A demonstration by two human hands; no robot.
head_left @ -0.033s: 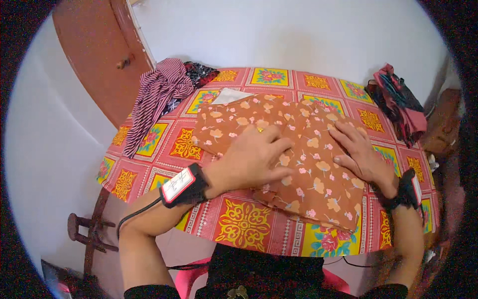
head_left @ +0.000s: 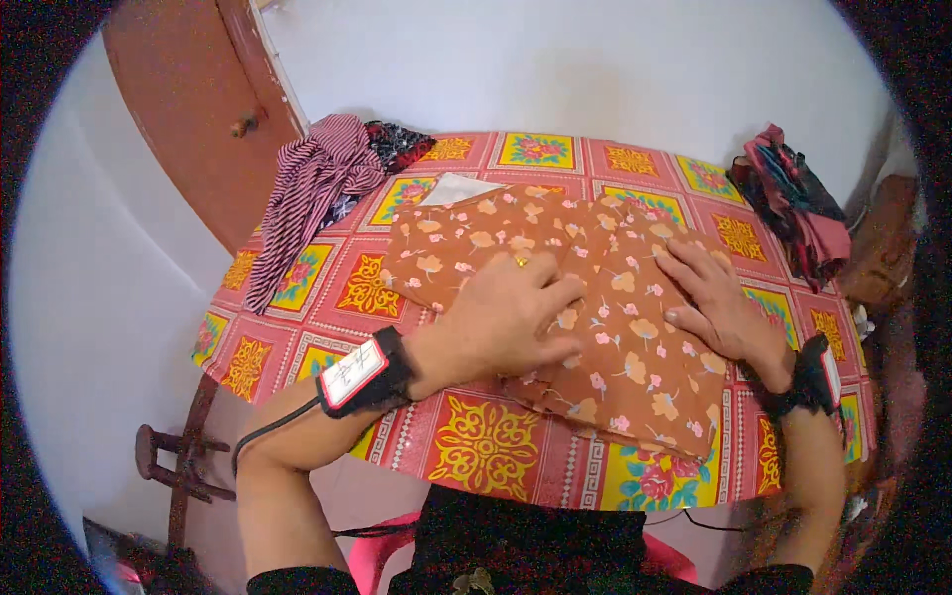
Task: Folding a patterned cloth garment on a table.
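Note:
A brown garment (head_left: 635, 362) with orange and pink flowers lies folded on the table, its near edge showing several layers. My left hand (head_left: 506, 309), with a gold ring, rests on the garment's left-middle part. Its fingers are bent and partly hidden, with the thumb standing apart from them. On the garment's right side lies my right hand (head_left: 716, 305), flat and open, fingers stretched toward the far side. A bit of white cloth (head_left: 458, 189) shows at the garment's far left edge. Both wrists wear black bands.
A patterned red and yellow cloth covers the table (head_left: 486, 446). Striped pink and black clothing (head_left: 322, 178) is heaped at the far left; a dark and pink cloth pile (head_left: 793, 203) lies far right. Beyond are a white wall and brown door (head_left: 188, 109). A wooden stool (head_left: 178, 456) stands lower left.

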